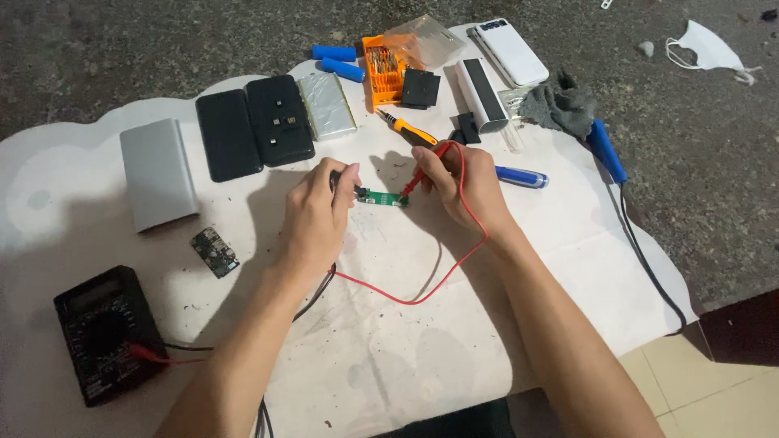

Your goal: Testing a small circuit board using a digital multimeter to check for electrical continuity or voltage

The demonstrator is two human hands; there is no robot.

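A small green circuit board [381,197] lies on the white cloth in the middle. My left hand [315,217] pinches a black test probe [350,186] whose tip touches the board's left end. My right hand [464,183] holds a red test probe [420,172] with its tip on the board's right end. A red lead [422,294] and a black lead run from the probes to a black multimeter [104,331] at the lower left.
Also on the cloth: a silver power bank case [157,172], two black cases [255,125], a flat silver battery pouch [327,105], a second small board [215,251], blue cells [338,62], an orange bit set [382,73], screwdrivers [521,176], a white power bank [511,52], a grey rag [560,105].
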